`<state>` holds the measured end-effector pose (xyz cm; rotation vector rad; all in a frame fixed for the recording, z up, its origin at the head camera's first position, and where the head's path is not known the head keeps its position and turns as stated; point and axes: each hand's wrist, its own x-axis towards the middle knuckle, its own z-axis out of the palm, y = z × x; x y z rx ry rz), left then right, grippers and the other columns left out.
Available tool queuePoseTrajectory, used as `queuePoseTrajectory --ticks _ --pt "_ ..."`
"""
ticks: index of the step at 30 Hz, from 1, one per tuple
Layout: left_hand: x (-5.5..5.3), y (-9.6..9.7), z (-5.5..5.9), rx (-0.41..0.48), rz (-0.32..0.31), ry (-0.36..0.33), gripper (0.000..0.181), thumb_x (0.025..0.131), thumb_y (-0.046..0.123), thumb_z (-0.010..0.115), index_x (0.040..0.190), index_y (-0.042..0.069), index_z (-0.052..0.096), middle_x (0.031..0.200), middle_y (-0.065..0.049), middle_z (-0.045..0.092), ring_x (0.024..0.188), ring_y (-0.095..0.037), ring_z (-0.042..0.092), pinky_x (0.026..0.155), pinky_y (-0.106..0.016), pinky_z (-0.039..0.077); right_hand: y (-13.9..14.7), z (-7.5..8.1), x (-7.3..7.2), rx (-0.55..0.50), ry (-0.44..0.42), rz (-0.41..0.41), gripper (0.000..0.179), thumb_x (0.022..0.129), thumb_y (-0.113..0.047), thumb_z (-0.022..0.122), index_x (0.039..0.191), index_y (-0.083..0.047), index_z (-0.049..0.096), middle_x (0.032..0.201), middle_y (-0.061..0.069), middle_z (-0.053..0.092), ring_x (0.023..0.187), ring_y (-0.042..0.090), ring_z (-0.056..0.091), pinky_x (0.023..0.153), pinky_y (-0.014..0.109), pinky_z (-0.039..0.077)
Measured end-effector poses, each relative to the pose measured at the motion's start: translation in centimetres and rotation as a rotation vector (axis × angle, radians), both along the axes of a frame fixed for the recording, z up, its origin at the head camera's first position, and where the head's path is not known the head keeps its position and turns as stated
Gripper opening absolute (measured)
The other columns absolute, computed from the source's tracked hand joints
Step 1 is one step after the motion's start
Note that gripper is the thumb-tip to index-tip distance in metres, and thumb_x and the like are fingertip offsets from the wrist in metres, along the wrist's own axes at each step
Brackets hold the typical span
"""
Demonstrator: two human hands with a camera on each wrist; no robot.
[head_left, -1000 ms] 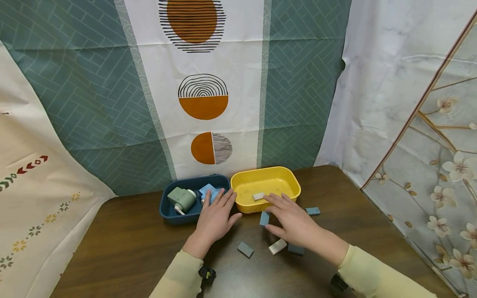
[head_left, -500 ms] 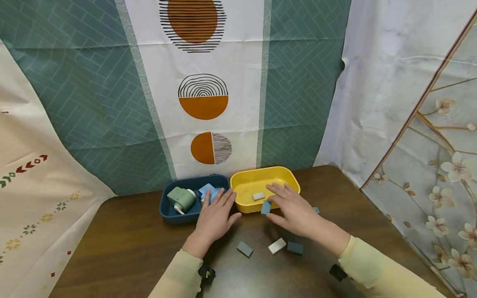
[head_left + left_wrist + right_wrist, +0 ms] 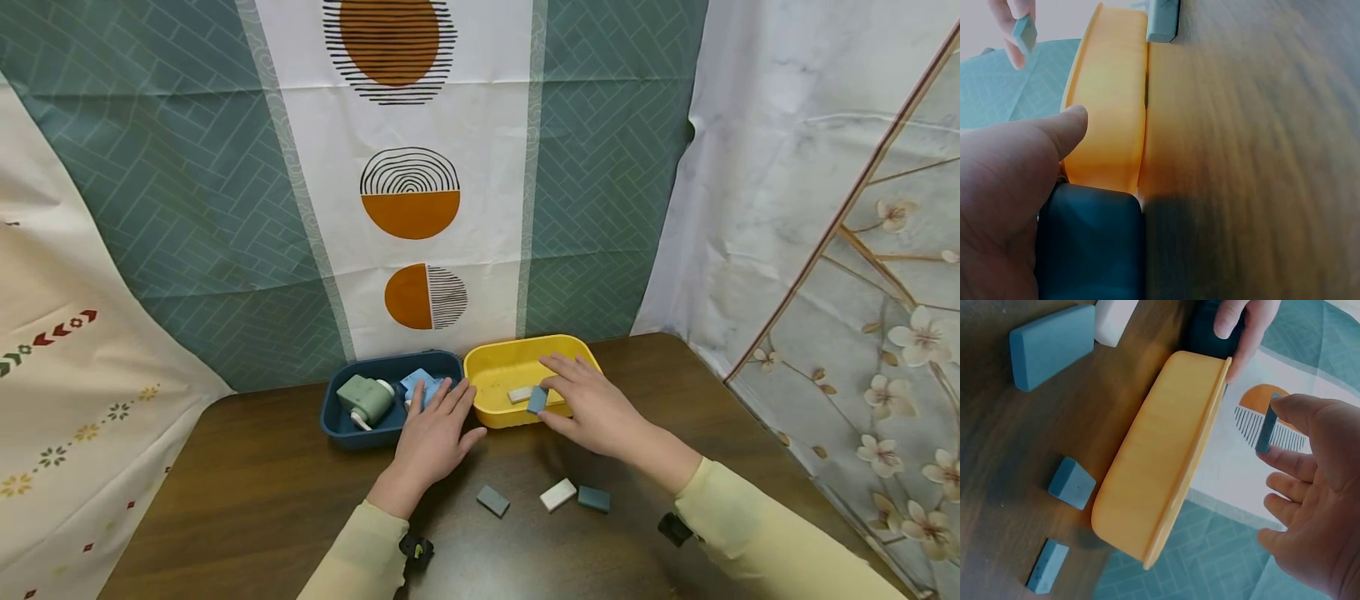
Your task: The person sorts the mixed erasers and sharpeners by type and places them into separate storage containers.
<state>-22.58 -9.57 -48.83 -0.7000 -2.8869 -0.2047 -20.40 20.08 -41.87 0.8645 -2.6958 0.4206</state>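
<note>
The blue block (image 3: 537,399) is off the tabletop (image 3: 262,492), over the front of the yellow tray (image 3: 502,419), just right of the frame's lower centre. The navy tray (image 3: 348,439) sits against the yellow one's left end. The person's left hand (image 3: 433,433) lies with fingers extended over the navy tray's right end, which should help steady it. The right hand (image 3: 596,408) pinches the block between thumb and fingertip, its other fingers free. The step appears to be bringing the block into the yellow tray; it would go best with the wrist high until the thumb passes the front wall, then a low, gentle release beside the inner white block (image 3: 519,394), not on top.

As for room, the hanging cloth (image 3: 607,167) stands close behind both trays, so reaching past them looks tight. The most open floor in the yellow tray shows toward its back, and its front rim is the edge likeliest to catch. In the lower centre lie a grey block (image 3: 493,501), a loose white block (image 3: 558,495) and a dark block (image 3: 594,499); a low forearm could brush the last two.
</note>
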Motion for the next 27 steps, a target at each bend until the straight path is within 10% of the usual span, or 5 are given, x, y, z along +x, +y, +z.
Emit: queuePoseTrajectory --ticks 27 --pt "0.1 0.0 0.0 -0.014 0.002 0.021 0.076 0.112 0.059 0.058 0.173 0.017 0.041 0.18 -0.002 0.032 0.167 -0.03 0.025 0.134 -0.066 0.0 -0.3 0.8 -4.0 0.036 -0.004 -0.08 0.044 0.099 -0.028 0.085 0.129 0.003 0.076 0.164 0.023 0.053 0.157 0.043 0.042 0.132 0.06 0.024"
